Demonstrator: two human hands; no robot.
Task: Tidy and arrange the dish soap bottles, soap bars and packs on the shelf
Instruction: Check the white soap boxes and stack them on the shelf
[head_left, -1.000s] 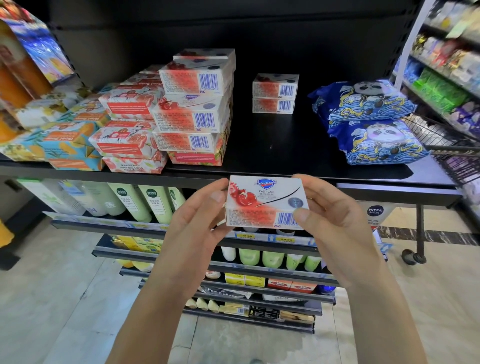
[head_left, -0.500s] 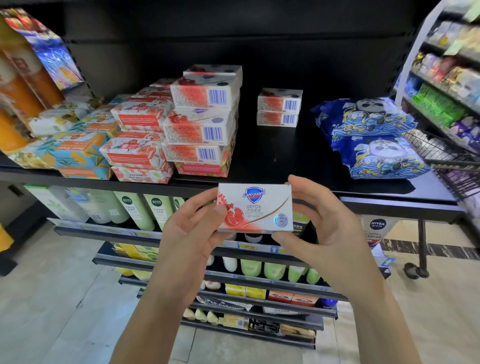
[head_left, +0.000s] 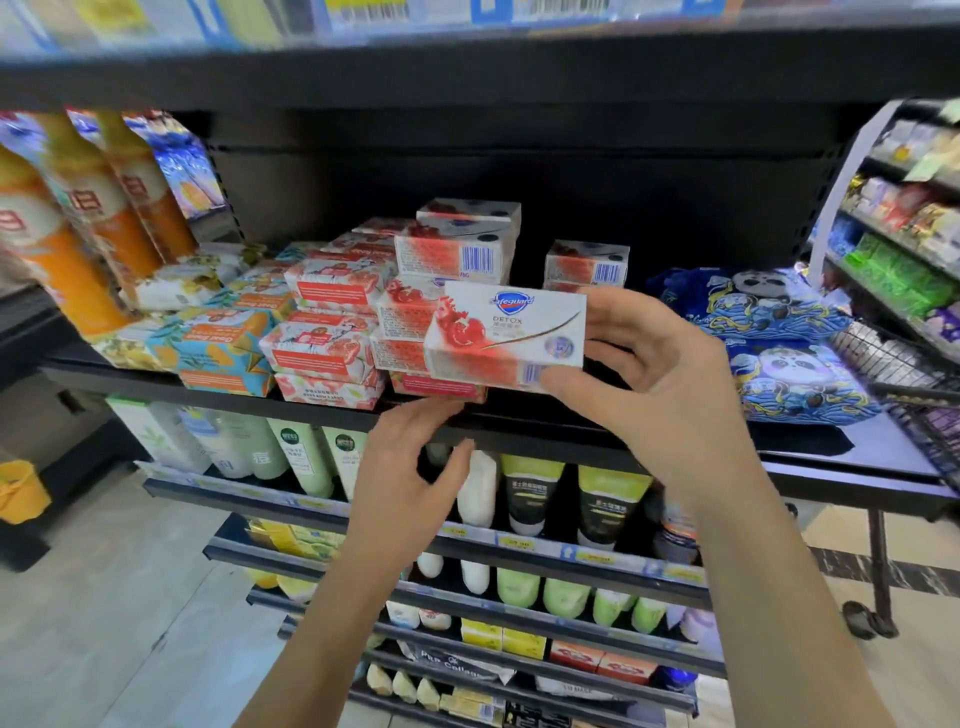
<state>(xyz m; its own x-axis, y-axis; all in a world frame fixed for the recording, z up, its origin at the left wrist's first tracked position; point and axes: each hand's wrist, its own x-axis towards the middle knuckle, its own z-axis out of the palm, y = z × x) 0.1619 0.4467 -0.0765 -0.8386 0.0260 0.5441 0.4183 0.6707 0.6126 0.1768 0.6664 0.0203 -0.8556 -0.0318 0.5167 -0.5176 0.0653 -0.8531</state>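
Fingers (head_left: 615, 312) of the right hand (head_left: 670, 384) are curled round the right end of a white-and-red soap box (head_left: 511, 338). The thumb presses on its lower front corner and the other fingers wrap over the top and far side. We note that the box is held in the air with its printed face toward the camera and slightly tilted. It is in front of the main stack of soap boxes (head_left: 457, 254) and above the front edge of the shelf (head_left: 852, 462).

Left hand (head_left: 410, 467): fingers loosely bent, nothing in them. It sits below the held box at the shelf's front lip, with its fingertips just under the bottom of the main stack. We cannot confirm contact.

Shelf contents, left to right:
- orange bottles (head_left: 78, 234) standing upright at the far left
- teal-and-orange packs (head_left: 223, 343)
- floral-wrapped soap bars (head_left: 332, 312) in piles, just beside the main stack
- the main stack
- a smaller pile (head_left: 587, 265) of the same boxes, partly hidden behind the held box
- two blue panda packs (head_left: 779, 338) lying flat, well to the right

Tubes (head_left: 535, 493) stand in a row on the shelf below. We record motion blur along the left edge and the top, so labels there are unreadable.
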